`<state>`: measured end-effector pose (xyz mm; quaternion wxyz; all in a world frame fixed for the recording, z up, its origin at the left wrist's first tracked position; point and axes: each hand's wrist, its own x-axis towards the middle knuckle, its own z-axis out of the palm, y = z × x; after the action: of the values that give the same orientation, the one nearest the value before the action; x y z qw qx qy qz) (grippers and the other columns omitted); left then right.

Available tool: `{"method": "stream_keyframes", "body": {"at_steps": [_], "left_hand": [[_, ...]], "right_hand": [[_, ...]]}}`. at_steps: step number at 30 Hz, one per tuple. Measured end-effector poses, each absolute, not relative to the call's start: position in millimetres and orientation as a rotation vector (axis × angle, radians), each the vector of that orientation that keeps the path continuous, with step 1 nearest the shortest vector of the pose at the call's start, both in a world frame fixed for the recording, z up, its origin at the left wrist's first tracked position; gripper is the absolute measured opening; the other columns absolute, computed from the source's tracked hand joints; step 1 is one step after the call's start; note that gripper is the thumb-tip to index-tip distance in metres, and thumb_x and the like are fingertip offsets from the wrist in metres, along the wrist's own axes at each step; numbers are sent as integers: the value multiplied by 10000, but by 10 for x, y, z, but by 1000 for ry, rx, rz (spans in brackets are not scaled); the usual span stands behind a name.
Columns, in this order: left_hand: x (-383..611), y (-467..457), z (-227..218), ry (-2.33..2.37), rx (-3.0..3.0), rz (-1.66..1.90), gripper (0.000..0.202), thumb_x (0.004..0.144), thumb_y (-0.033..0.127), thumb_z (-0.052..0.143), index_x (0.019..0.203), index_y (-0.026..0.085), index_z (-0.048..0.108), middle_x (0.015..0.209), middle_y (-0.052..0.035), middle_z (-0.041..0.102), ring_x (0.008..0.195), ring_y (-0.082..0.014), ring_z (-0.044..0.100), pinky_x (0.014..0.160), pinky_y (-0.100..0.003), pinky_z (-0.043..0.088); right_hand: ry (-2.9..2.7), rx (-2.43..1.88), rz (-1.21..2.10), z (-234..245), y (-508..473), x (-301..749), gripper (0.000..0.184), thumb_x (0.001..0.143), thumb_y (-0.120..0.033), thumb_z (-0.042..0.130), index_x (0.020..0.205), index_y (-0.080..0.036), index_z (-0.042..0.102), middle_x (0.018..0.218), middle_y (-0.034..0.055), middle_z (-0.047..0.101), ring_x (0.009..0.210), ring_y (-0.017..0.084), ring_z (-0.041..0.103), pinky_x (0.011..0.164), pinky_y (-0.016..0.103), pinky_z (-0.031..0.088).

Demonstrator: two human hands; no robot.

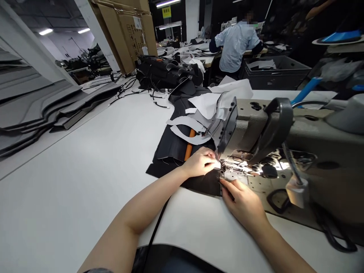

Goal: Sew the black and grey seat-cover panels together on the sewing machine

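Note:
A sewing machine [250, 125] stands on the right, its lamp lighting the needle area. Black fabric [203, 184] lies flat beside the presser foot [222, 165]. My left hand [201, 162] is closed in a pinch just left of the foot, above the fabric; what its fingertips hold is too small to make out. In front of the foot, my right hand [241, 199] grips the fabric's right edge between thumb and fingers. White curved strips [189, 123] and an orange rod-like piece [190, 145] lie on the fabric beyond my left hand.
Stacked grey panels [42, 102] line the white table's [93, 163] left side. A heap of black pieces [165, 72] with cords lies at the back, near cardboard boxes [133, 38]. Farther off, a person in a light blue shirt [237, 45] sits beside a grey crate [277, 72].

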<state>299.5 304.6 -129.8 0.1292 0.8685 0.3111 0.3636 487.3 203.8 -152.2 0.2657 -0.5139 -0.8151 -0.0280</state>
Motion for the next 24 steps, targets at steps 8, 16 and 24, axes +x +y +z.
{"method": "stream_keyframes", "body": {"at_steps": [8,16,24], "left_hand": [[3008,3163,-1322,1537,2356,1140,291,822,147,513,1101,125,594,1218,-141,501,1176,-233,476,1024,-374,392],[3124,3125,-1203,1869,2500,535,491,862,273,498,1279,16,459,1365,-258,400,1309,-363,326,1077,-494,270],[1782,2639,-574,2030,2342,383,350,876,215,342,1031,153,651,1046,-83,674,973,-212,620,889,-314,454]], "right_hand": [[-2204,-1416,89,-1595,2044,4892,309,914,-298,391,1081,-197,631,805,37,613,706,187,611,545,287,431],[-2180,-1381,159,-1553,2045,4855,282,893,-237,402,1036,-214,644,802,42,611,749,183,614,626,279,470],[-2123,-1342,282,-1377,2009,4815,247,868,-161,437,912,-252,663,804,12,622,787,152,608,680,239,457]]}}
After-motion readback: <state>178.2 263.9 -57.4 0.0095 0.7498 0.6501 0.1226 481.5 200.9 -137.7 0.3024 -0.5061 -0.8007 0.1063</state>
